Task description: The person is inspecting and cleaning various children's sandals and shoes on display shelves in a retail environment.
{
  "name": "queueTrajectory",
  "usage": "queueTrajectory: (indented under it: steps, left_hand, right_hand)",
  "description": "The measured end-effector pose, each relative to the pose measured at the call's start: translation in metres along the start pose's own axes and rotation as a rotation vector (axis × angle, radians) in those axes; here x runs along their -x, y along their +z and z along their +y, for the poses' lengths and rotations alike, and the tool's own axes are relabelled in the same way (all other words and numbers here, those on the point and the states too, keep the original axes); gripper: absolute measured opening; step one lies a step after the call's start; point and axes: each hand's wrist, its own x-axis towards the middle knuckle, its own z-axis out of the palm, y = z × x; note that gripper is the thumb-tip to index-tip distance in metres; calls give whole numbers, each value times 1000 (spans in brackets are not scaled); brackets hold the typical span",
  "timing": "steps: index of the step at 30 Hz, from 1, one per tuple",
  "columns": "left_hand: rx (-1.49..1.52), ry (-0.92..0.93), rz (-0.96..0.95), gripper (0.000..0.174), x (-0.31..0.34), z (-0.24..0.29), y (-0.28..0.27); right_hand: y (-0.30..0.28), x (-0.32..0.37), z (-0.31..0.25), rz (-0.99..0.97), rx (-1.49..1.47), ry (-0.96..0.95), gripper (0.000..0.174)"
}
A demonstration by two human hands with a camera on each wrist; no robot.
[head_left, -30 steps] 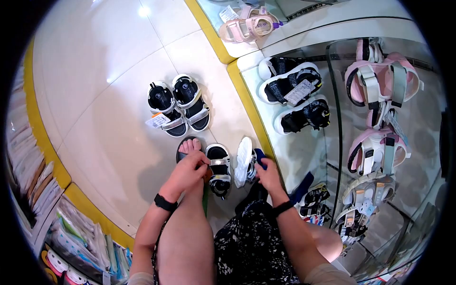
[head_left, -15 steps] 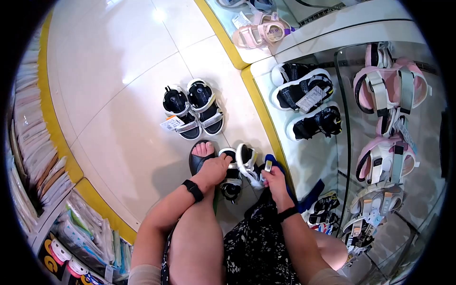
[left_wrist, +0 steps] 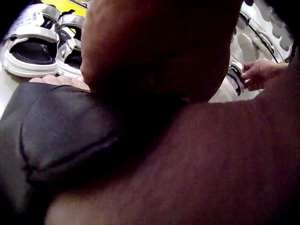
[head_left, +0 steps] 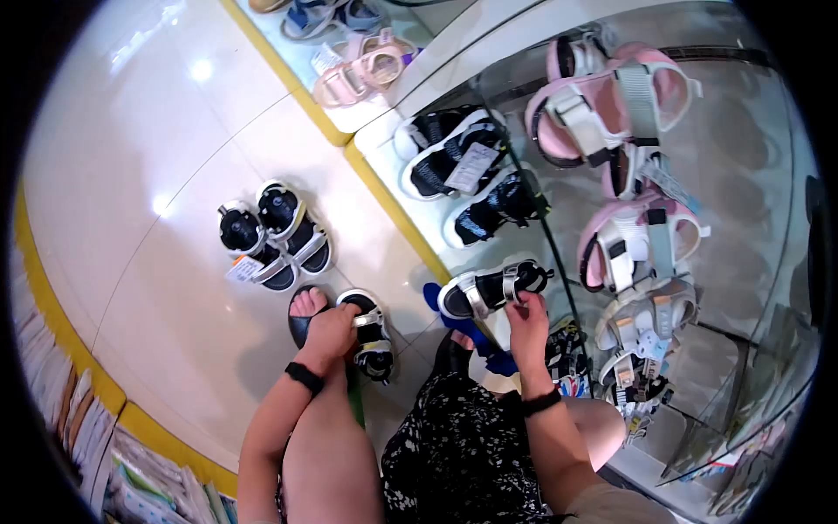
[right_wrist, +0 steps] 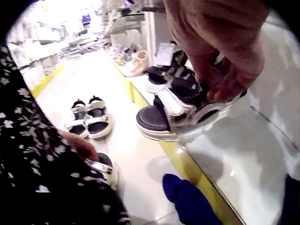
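Note:
In the head view my right hand (head_left: pixel 529 330) pinches a silver-and-black sandal (head_left: pixel 489 291) by its strap near the heel, over the low shelf's edge. The right wrist view shows this sandal (right_wrist: pixel 176 112) tilted, its toe pointing left, below my right hand (right_wrist: pixel 220 42). My left hand (head_left: pixel 330 336) is at the inner side of the matching sandal (head_left: pixel 374 327) on the floor; its fingertips are partly hidden, so its grip is unclear. In the left wrist view my left hand (left_wrist: pixel 154 47) is dark and close, beside a black slipper (left_wrist: pixel 70 126).
A tagged pair of silver-and-black sandals (head_left: pixel 284 231) stands on the floor ahead. Blue cloth (head_left: pixel 471 332) lies by the yellow shelf edge (head_left: pixel 397 210). Black shoes (head_left: pixel 454 153) and pink sandals (head_left: pixel 642 244) stand on shelves to the right. Packaged goods (head_left: pixel 52 375) line the left.
My right hand has lifted one sandal from the floor and moved it right, over the shelf edge. My left hand stays by the other sandal. The head view has shifted right.

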Motion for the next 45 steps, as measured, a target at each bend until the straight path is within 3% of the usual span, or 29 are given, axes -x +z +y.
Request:
queueTrajectory:
  steps: [3,4,5,7,8,13,15,18,21,23,27,31,32,35,36,39,40,43,45]
  left_hand:
    - [-33,-7,-31,24,-3,4,-6]
    - [-41,-26,-55,25,-2,6,-8]
    - [-30,-26,-70,26,-2,5,-8]
    - [7,-14,-32,27,-1,5,-8]
    - [-8,38,30,23,0,5,-9]
    - [50,-57,-37,27,0,6,-12]
    - [149,-127,-62,32,0,11,-19]
    - [234,-116,2,33,7,11,-26]
    - [284,-186,97,33,20,25,-51]
    - [271,-237,238,32,27,28,-65]
    - [368,-436,387,28,33,36,-100]
    - [427,-490,515,32,34,34,-118]
    - [402,-481,537,33,34,27,-114]
    - [867,-597,518,31,38,15,-105]
    - [984,-622,476,31,40,15,-105]
    - [1298,-606,442,33,43,27,-97]
    - [1360,-585,364,35,45,30,-94]
    - [1426,-526,199,36,41,52,-101]
    - [1434,-469,95,44,38,55,-101]
  right_hand:
    - [4,-28,40,38,39,137,25]
    - [4,-34,46,52,69,213,38]
    - [3,-35,45,62,-22,197,37]
    - [12,-41,96,-26,-80,224,34]
    - [5,-32,55,-117,-234,380,30]
    - [34,4,13,-272,-518,314,24]
    - [39,16,-32,-354,-638,483,23]
    - [68,29,-13,-369,-531,113,19]
    - [62,35,-18,-377,-190,-142,18]
    - [58,36,-20,-361,-83,-92,18]
    - [68,40,-20,-489,181,-236,18]
    - [93,54,-35,-543,230,-385,17]
    - [100,55,-36,-584,194,-391,19]
    - [113,62,-38,-651,72,-343,21]
    - [114,64,-38,-583,68,-397,23]
    - [107,63,-49,-447,-96,-241,23]
    - [99,62,-53,-333,-123,-337,19]
    - [76,62,-86,-294,-295,-263,17]
    - [64,62,-107,-379,-261,-89,30]
